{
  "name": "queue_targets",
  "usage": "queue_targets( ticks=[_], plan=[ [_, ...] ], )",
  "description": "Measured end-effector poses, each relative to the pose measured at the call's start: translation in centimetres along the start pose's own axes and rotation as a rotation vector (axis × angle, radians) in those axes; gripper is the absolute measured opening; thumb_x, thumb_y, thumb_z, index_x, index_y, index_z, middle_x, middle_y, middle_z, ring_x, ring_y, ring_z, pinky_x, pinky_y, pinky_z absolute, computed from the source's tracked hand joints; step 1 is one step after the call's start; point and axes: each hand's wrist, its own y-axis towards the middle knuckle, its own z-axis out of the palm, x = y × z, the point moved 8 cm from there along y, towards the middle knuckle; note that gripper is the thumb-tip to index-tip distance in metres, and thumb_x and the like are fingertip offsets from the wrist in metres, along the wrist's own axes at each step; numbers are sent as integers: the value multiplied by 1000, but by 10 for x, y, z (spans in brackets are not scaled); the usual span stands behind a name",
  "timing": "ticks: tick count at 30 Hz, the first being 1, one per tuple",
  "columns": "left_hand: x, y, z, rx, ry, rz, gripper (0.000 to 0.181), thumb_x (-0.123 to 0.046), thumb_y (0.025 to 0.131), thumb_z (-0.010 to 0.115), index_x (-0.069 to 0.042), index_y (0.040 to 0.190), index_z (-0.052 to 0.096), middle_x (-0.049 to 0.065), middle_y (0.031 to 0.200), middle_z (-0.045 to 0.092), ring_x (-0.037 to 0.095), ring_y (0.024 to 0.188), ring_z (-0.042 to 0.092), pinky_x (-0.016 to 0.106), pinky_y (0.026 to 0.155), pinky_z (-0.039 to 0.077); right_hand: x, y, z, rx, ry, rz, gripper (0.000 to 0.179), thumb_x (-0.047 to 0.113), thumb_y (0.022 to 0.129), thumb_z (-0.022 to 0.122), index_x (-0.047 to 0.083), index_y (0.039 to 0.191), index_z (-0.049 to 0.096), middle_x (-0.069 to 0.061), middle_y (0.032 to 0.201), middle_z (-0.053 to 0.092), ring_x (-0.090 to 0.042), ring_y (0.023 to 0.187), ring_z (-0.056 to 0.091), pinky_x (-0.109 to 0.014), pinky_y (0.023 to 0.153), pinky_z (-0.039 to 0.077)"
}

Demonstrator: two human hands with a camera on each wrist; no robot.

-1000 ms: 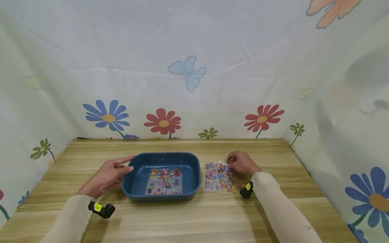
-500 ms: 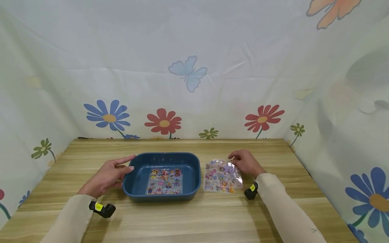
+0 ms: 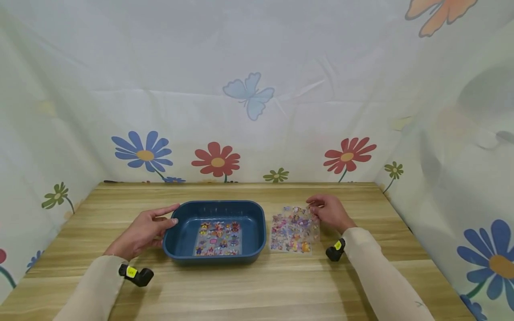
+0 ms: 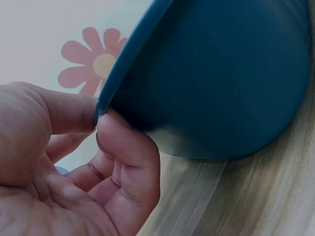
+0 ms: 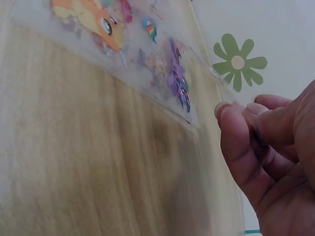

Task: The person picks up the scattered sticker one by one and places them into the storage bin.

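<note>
My left hand pinches the left rim of a dark blue tray with rounded corners. In the left wrist view the thumb sits on one side of the rim, with curled fingers beneath it on the other. A clear sticker sheet with cartoon characters lies flat inside the tray. To the tray's right, a stack of similar sticker sheets rests on the table. My right hand pinches the far right corner of the top sticker sheet, which is lifted and overlaps the stack.
The wooden table runs back to a white cloth printed with flowers and butterflies, which also hangs at both sides. Each wrist wears a small black camera, one by the left sleeve and one by the right sleeve.
My right hand has moved a little right and back, drawing a sticker sheet's corner along and lifting it off the stack. The left hand and the tray have stayed in place.
</note>
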Motion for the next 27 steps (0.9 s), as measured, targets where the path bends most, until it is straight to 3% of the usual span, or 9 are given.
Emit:
queue_targets(
  ticks=[16, 27],
  plan=[
    [2, 1, 0, -21, 34, 6, 65, -24, 105, 63, -21, 164, 35, 0, 82, 50, 16, 73, 51, 30, 61, 53, -13, -2, 1, 43, 235, -19, 26, 0, 103, 60, -10, 125, 69, -26, 109, 74, -10, 73, 65, -23, 66, 58],
    [2, 1, -1, -14, 15, 6, 66, -24, 105, 64, -21, 164, 35, -1, 81, 49, 15, 72, 51, 29, 61, 55, -10, -3, 1, 62, 248, -3, 27, -1, 102, 60, -6, 127, 70, -20, 111, 75, -12, 74, 65, -24, 67, 59]
  ],
)
